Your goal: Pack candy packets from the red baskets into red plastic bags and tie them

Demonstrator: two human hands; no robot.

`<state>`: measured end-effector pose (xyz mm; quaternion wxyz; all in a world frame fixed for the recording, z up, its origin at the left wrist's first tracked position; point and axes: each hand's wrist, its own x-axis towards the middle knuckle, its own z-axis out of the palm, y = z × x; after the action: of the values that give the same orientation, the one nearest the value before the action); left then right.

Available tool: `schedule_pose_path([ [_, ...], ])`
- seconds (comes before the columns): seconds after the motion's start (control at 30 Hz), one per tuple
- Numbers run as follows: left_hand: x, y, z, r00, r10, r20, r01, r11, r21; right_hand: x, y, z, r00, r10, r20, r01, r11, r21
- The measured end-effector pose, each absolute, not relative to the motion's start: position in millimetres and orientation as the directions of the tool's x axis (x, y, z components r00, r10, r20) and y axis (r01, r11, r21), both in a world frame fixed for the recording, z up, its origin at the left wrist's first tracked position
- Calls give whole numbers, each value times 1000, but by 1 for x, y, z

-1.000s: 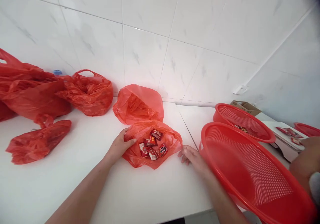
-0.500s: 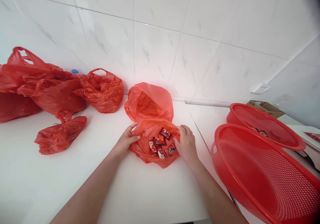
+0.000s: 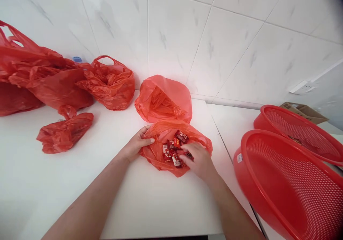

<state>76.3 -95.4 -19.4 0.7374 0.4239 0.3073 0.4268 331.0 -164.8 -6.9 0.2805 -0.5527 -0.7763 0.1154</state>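
Note:
A thin red plastic bag (image 3: 157, 158) lies spread on the white table with its mouth facing up. Several small red and white snack packets (image 3: 175, 158) are heaped inside it. My left hand (image 3: 138, 143) grips the bag's left rim, thumb over the edge and fingers outside. Reaching over the right side, my right hand (image 3: 199, 159) is inside the bag mouth, thumb and fingers apart around a dark packet that they partly hide. Whether the fingers press on that packet is not clear. Just behind stands a second red plastic bag (image 3: 171, 90), its mouth wide.
Knotted red bag (image 3: 66, 133) on the left; fuller red bags (image 3: 60, 86) and a smaller one (image 3: 115, 90) along the tiled wall. A large red basket (image 3: 249, 161) stands at right, another red basket (image 3: 268, 116) behind it, near a cardboard box (image 3: 307, 113).
My right hand has left the bag's right rim and moved inward over the packets. The bag's right side has spread outward. My left hand keeps its hold, and the view has tilted down.

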Motion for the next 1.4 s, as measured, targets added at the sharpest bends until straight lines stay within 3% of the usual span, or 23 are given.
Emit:
schedule_pose_path([
  [0.07, 76, -95, -21, 450, 890, -77, -395, 276, 876, 332, -167, -3, -276, 957, 92, 786, 279, -551],
  [0.17, 77, -94, -22, 464, 883, -73, -405, 285, 868, 338, -170, 3, -253, 965, -66, 786, 165, -596],
  [0.47, 77, -96, -18, 462, 879, -117, -376, 314, 872, 343, -171, 9, -221, 968, -121, 760, 93, -643],
  [0.73, 77, -97, -16, 453, 881, -138, -363, 324, 874, 327, -159, 11, 84, 991, 107, 649, 28, -760],
  [1.1, 77, -94, -21, 483, 871, -85, -402, 307, 862, 341, -152, -9, 151, 967, 204, 799, 2, -602],
  [1.27, 77, -93, -23, 477, 872, -106, -396, 321, 860, 347, -152, -14, 199, 966, 168, 787, -56, -614],
  [1.4, 78, -94, -23, 470, 877, -95, -414, 314, 854, 347, -156, -12, 225, 917, 330, 835, -7, -549],
])
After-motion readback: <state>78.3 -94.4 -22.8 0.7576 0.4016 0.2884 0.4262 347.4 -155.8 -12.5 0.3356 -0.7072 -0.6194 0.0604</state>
